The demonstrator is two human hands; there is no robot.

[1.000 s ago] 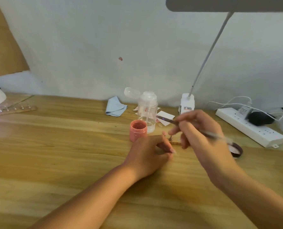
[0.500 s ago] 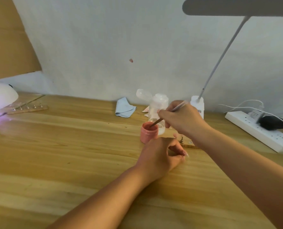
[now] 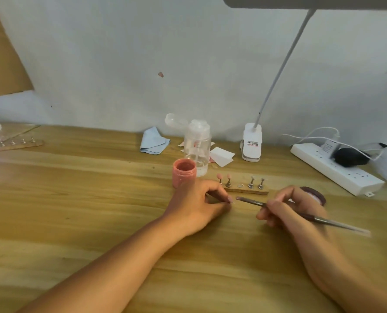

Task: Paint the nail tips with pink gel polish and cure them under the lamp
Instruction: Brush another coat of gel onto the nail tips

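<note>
From here, the left hand (image 3: 197, 204) pinches what I take for a small nail tip (image 3: 231, 200). The right hand (image 3: 287, 211) grips a thin metal-handled brush (image 3: 251, 201), bristles just beside that tip. The open pink gel jar (image 3: 184, 172) stands just behind the left hand.

The single head-worn wide-angle camera looks forward and down from the near side, close above the wooden table (image 3: 75, 199), facing the far wall (image 3: 120, 53); no second view exists.
</note>
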